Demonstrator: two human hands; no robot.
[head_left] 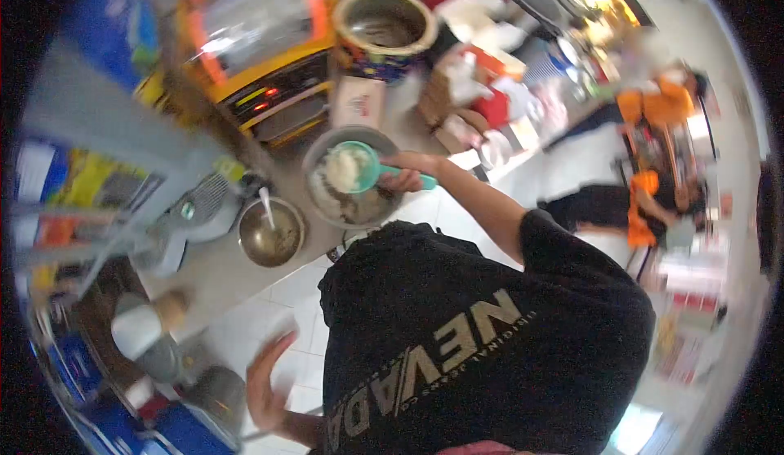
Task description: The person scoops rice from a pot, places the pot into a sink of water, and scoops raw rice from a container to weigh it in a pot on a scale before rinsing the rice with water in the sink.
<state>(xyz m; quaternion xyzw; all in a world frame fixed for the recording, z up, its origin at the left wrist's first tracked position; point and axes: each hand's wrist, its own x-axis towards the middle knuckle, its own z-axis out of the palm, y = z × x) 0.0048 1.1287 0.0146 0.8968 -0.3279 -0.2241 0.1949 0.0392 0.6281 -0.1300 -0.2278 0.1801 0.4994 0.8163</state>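
My right hand (pixel 404 173) is closed round the handle of a turquoise scoop (pixel 372 157), with pale, whitish stuff (pixel 347 171) in its bowl. The scoop is over a large grey basin (pixel 314 146) whose inside shows more pale matter and some darker patches. My left hand (pixel 268 381) is away from the counter, low on the left above the tiled floor, slightly blurred. Its fingers are stretched out and hold nothing. Beside the basin stands a metal bowl (pixel 255 247) with a light-handled utensil (pixel 267 206) leaning in it.
An orange machine (pixel 269 104) with red lights stands behind the basin, next to a small box (pixel 358 104) and a big pot (pixel 347 15). A grey appliance (pixel 204 210) is on the left. Two people in orange and black (pixel 653 108) are at the right.
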